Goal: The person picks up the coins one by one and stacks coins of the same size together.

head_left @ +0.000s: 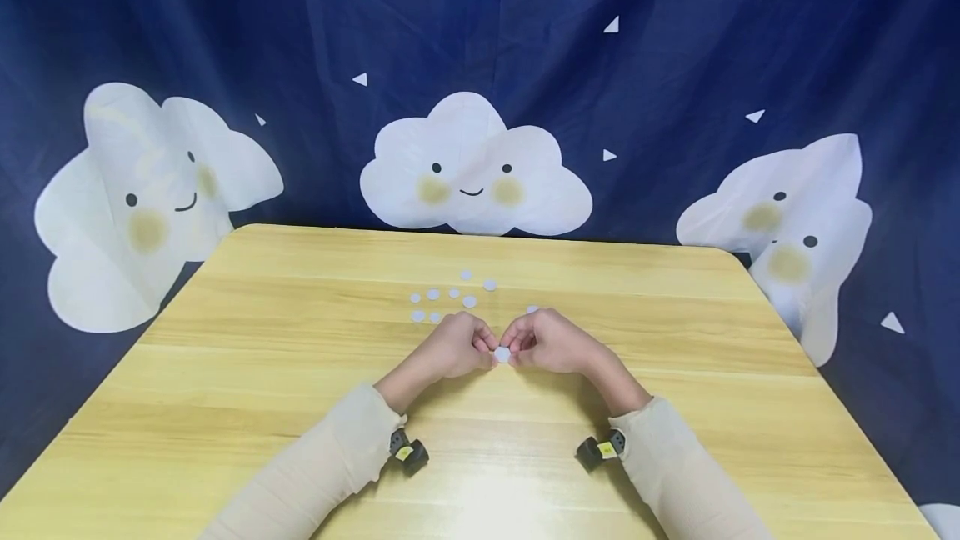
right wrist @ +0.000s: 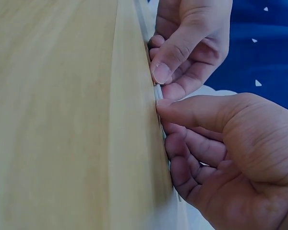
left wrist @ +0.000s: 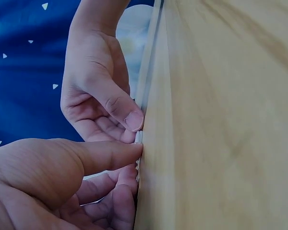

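Note:
A small white round disc [head_left: 502, 354] is between the two hands, low over the wooden table [head_left: 480, 423]. My left hand [head_left: 459, 347] pinches its left edge with thumb and fingers, and my right hand [head_left: 553, 342] pinches the right edge. Seen edge-on in the left wrist view, the disc [left wrist: 138, 137] shows as a thin pale strip between the thumb tips. In the right wrist view the disc [right wrist: 158, 92] looks like thin layers lying together; how many, I cannot tell.
Several loose white discs [head_left: 469, 301] lie spread on the table beyond the left hand. Another disc [head_left: 532, 308] lies just behind the right hand, partly covered by it. A dark blue curtain [head_left: 480, 32] with white clouds hangs behind the table's far edge.

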`<state>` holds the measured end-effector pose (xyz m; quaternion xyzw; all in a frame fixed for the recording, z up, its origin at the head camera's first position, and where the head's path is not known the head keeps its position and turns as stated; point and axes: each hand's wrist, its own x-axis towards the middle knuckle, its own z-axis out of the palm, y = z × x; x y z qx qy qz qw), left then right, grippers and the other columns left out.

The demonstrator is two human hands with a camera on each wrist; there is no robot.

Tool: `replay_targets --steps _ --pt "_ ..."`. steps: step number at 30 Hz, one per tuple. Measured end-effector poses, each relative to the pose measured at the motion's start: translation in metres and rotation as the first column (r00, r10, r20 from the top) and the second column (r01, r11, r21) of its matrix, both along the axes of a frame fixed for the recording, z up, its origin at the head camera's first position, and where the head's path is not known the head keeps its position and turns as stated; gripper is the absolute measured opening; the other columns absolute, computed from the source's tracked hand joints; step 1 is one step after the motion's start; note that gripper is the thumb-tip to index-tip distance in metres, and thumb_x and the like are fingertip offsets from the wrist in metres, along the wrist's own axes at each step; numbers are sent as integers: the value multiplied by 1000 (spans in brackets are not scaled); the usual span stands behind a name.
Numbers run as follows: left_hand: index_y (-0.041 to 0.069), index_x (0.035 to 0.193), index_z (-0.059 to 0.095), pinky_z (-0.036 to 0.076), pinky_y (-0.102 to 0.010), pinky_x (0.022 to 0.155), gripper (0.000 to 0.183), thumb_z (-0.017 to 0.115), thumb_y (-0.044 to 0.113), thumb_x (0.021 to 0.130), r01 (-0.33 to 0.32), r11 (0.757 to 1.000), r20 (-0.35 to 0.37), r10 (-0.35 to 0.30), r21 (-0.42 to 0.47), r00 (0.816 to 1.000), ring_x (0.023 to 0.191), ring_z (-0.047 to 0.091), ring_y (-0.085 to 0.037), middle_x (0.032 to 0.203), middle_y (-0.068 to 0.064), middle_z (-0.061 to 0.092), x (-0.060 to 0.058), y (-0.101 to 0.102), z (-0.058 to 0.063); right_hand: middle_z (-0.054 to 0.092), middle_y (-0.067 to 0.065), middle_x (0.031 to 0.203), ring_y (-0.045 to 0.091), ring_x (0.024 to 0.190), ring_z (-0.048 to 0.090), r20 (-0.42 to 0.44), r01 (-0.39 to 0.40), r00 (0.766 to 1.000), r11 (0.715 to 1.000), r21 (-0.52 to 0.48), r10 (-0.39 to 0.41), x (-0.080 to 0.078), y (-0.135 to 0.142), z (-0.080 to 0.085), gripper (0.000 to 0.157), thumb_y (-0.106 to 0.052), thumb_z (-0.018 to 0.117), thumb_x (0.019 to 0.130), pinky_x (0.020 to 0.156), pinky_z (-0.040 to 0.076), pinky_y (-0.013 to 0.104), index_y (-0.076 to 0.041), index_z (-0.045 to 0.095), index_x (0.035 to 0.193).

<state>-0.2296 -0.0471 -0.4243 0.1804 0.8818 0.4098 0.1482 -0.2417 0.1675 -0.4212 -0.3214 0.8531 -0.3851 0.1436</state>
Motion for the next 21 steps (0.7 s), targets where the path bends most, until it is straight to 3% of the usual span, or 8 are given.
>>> replay_targets --steps 6,13,21 --pt "7 90 73 51 -27 65 12 82 6 83 -2 1000 6 2 -2 1000 71 59 -14 78 1 65 1 -1 1 73 1 86 9 82 67 6 -22 1000 999 27 22 -3 4 5 17 1 74 87 82 56 27 0 73 104" --pt "8 89 73 51 -27 65 12 83 7 83 -9 1000 21 9 2 1000 70 60 -14 77 1 65 1 -1 1 76 4 95 14 89 70 -6 -36 999 998 52 37 -8 12 23 18 -5 71 94 81 57 29 3 73 109" --pt "8 88 73 51 -28 65 12 83 7 83 -17 1000 24 17 6 1000 71 60 -15 77 0 65 1 0 -1 75 6 92 16 86 70 -17 36 999 997 70 -35 -24 26 36 20 -2 72 92 82 57 34 5 70 110"
